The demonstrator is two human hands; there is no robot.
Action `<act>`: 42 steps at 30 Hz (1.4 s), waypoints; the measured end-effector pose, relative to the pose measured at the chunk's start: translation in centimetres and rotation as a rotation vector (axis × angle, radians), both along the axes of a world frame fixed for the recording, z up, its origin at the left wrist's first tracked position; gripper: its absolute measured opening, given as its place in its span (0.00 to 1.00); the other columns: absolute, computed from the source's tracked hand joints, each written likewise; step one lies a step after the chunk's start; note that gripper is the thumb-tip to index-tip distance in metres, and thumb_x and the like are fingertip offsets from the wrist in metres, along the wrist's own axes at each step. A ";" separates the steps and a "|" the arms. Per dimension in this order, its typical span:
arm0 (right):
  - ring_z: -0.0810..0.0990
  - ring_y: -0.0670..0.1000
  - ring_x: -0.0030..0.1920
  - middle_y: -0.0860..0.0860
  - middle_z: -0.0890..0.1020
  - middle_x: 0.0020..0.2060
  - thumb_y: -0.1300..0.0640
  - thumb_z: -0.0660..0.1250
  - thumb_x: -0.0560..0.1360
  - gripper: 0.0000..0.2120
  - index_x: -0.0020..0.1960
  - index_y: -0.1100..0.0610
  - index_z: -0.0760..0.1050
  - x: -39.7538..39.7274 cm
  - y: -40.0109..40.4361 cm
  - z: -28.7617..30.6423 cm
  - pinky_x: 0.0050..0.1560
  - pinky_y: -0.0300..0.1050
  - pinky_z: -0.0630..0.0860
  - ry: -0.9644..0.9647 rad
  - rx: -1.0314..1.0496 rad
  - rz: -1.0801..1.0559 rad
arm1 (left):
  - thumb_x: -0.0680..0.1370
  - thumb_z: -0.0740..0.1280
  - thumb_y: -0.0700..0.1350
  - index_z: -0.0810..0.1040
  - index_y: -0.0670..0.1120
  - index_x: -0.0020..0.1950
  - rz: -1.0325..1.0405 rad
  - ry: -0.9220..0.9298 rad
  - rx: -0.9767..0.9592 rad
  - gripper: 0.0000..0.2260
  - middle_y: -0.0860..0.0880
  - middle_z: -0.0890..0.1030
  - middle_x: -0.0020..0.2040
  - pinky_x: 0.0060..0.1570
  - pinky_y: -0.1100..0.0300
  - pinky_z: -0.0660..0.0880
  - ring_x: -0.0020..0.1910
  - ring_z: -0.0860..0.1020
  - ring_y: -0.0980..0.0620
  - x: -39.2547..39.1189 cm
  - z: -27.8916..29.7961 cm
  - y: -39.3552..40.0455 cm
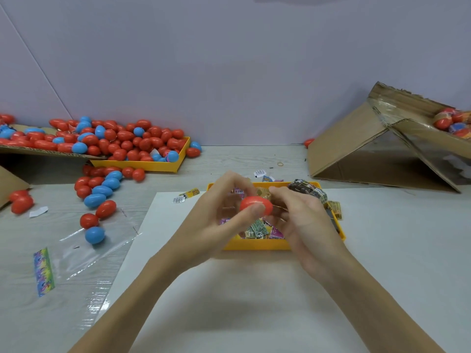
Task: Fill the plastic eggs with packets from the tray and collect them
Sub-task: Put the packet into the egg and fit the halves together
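Left hand (219, 215) pinches a red plastic egg (256, 205); right hand (300, 220), fingers curled, touches its other end, grip unclear. Yellow packet tray (254, 244) lies beneath both.

Blurred hands (257, 212) hide much of the yellow tray (254, 244) of packets.

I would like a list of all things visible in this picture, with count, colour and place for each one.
held egg: one, red, between both hands above the packet tray
packet tray: one, yellow, centre, holding many printed packets
egg tray: one, yellow, back left, heaped with red and blue eggs
loose eggs: many, red and blue, on the table left
cardboard box: one, brown, tipped, back right, eggs inside
plastic bag: one, clear, front left
white sheet: one, under the packet tray
left hand: grips the egg
right hand: fingers at the egg, blurred
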State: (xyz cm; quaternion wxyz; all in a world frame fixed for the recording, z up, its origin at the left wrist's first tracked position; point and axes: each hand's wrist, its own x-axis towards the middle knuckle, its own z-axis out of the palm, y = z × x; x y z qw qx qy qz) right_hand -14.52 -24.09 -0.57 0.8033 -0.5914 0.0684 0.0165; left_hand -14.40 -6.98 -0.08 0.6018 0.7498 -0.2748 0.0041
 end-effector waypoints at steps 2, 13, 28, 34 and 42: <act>0.76 0.48 0.36 0.56 0.77 0.39 0.59 0.69 0.80 0.07 0.45 0.61 0.80 0.1 0.0 0.3 0.35 0.40 0.74 0.069 0.139 0.034 | 0.78 0.68 0.54 0.74 0.44 0.54 0.005 0.048 -0.114 0.15 0.44 0.77 0.43 0.40 0.56 0.76 0.36 0.78 0.47 0.2 0.2 0.1; 0.69 0.44 0.32 0.51 0.75 0.39 0.57 0.76 0.69 0.13 0.51 0.61 0.82 0.2 -0.6 0.6 0.26 0.33 0.65 0.090 0.315 0.109 | 0.79 0.68 0.53 0.75 0.50 0.56 0.177 -0.319 0.086 0.10 0.54 0.81 0.49 0.53 0.58 0.79 0.50 0.82 0.48 0.3 0.2 1.1; 0.84 0.43 0.45 0.46 0.86 0.46 0.57 0.72 0.78 0.05 0.46 0.51 0.87 0.7 -1.5 -1.3 0.49 0.42 0.82 -0.308 -0.842 -0.158 | 0.79 0.69 0.59 0.76 0.51 0.53 0.304 -0.257 0.083 0.13 0.55 0.83 0.47 0.53 0.63 0.79 0.51 0.84 0.52 1.8 -0.5 1.4; 0.79 0.46 0.41 0.48 0.79 0.43 0.56 0.76 0.75 0.08 0.45 0.53 0.77 1.6 -2.4 -1.8 0.46 0.40 0.74 -0.401 -1.126 -0.245 | 0.76 0.72 0.59 0.78 0.52 0.52 0.394 -0.186 0.141 0.12 0.58 0.83 0.46 0.46 0.64 0.79 0.48 0.82 0.54 2.5 -1.0 1.7; 0.80 0.41 0.38 0.43 0.81 0.33 0.37 0.78 0.68 0.16 0.43 0.49 0.82 1.8 -1.1 -2.5 0.41 0.44 0.78 -0.181 -1.218 0.084 | 0.75 0.78 0.39 0.81 0.53 0.58 0.308 0.020 -0.028 0.15 0.56 0.84 0.53 0.50 0.64 0.80 0.50 0.85 0.53 2.7 -1.0 2.1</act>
